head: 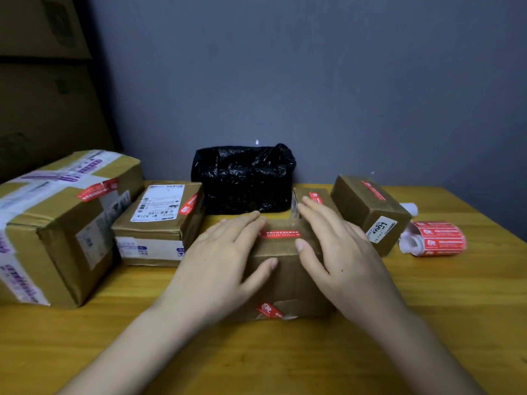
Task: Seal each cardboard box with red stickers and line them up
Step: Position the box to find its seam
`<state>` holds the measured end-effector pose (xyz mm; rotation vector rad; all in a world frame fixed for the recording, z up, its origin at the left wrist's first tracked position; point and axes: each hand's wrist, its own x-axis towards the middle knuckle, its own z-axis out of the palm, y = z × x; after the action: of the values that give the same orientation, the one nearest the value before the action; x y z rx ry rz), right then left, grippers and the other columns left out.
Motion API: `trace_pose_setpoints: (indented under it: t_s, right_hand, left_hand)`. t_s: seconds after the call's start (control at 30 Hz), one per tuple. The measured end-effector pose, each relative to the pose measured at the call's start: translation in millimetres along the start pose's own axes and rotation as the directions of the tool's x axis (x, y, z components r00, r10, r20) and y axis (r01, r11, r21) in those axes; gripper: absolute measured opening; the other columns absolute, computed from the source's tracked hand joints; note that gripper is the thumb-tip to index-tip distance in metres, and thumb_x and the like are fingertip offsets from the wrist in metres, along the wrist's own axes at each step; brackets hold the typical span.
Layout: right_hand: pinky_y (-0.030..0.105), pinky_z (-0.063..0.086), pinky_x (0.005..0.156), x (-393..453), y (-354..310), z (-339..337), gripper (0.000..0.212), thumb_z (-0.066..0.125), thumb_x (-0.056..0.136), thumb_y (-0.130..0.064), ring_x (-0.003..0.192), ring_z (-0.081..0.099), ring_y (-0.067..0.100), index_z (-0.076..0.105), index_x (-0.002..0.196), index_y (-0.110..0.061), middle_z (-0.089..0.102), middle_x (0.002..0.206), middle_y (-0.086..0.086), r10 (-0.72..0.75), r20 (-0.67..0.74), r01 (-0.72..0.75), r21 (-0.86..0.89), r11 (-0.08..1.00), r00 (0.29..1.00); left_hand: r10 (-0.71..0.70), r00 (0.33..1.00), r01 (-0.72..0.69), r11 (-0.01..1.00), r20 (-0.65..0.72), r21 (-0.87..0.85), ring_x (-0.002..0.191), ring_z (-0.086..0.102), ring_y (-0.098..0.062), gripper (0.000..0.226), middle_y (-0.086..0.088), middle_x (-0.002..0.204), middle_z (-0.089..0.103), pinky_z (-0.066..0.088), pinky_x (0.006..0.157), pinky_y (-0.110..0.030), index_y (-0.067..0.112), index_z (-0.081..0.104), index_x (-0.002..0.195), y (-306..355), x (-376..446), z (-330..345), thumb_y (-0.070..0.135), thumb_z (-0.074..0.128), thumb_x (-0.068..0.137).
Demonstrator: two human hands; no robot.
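Observation:
A small cardboard box (285,280) sits in the middle of the wooden table (427,323). A red sticker (279,234) lies across its top seam and another red sticker (269,310) sits on its near lower edge. My left hand (225,258) rests flat on the box's left side, fingers straight. On the right side of the box my right hand (339,252) lies flat, thumb near the top sticker. A roll of red stickers (436,238) lies at the right.
A large taped box (57,223) and a labelled box (162,223) stand at the left, both with red stickers. Two more stickered boxes (370,209) (313,199) stand behind my right hand. A black plastic bag (242,178) sits against the wall.

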<state>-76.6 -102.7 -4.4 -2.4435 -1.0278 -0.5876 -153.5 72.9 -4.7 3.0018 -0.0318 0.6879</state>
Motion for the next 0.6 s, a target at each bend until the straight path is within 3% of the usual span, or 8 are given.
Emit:
trace_pose_setpoints:
  t_s: [0.17, 0.33, 0.47, 0.6]
  right_hand:
    - [0.025, 0.019, 0.107, -1.1, 2.4, 7.1, 0.058, 0.026, 0.092, -0.049, 0.129, 0.048, 0.012, 0.057, 0.131, -0.02, 0.058, 0.134, -0.005, -0.066, 0.12, 0.084, -0.146, 0.986, 0.991]
    - [0.027, 0.023, 0.109, -3.4, 0.6, 3.7, 0.061, 0.025, 0.092, -0.052, 0.13, 0.047, 0.012, 0.054, 0.134, -0.019, 0.057, 0.135, -0.005, -0.028, 0.074, 0.036, -0.118, 0.992, 0.997]
    - [0.03, 0.027, 0.11, -0.4, -3.6, 4.4, 0.055, 0.028, 0.09, -0.041, 0.129, 0.046, 0.011, 0.055, 0.133, -0.02, 0.056, 0.134, -0.006, -0.086, 0.08, 0.092, -0.069, 0.993, 0.993]
    - [0.028, 0.031, 0.105, 2.5, -5.3, 3.8, 0.05, 0.027, 0.09, -0.038, 0.116, 0.053, 0.008, 0.06, 0.125, -0.024, 0.062, 0.121, -0.01, -0.136, 0.093, 0.142, -0.062, 0.988, 0.986]
  left_hand:
    - [0.044, 0.999, -0.045, 0.998, 0.02, 0.052, 0.114, 0.06, -0.013, 0.059, 0.004, 0.123, 0.065, 0.036, 0.106, -0.035, 0.02, 0.062, 0.123, -1.3, -1.3, 1.6, 0.058, 0.034, 0.088]
    - [-0.049, 0.998, 0.052, 0.996, -0.042, 0.067, 0.103, 0.064, -0.015, 0.059, 0.005, 0.111, 0.068, 0.04, 0.103, -0.034, 0.021, 0.068, 0.112, -7.1, -2.7, -1.8, 0.06, 0.032, 0.087]
    - [0.0, 1.0, 0.0, 1.0, -0.023, -0.006, 0.115, 0.058, -0.014, 0.055, 0.006, 0.124, 0.062, 0.028, 0.107, -0.03, 0.021, 0.059, 0.124, -3.3, -1.4, -1.5, 0.054, 0.033, 0.088]
    - [0.065, 0.998, -0.065, 0.998, -0.009, 0.001, 0.116, 0.057, -0.012, 0.052, 0.009, 0.124, 0.061, 0.034, 0.106, -0.034, 0.026, 0.059, 0.124, -0.5, 0.2, 0.7, 0.052, 0.031, 0.089]
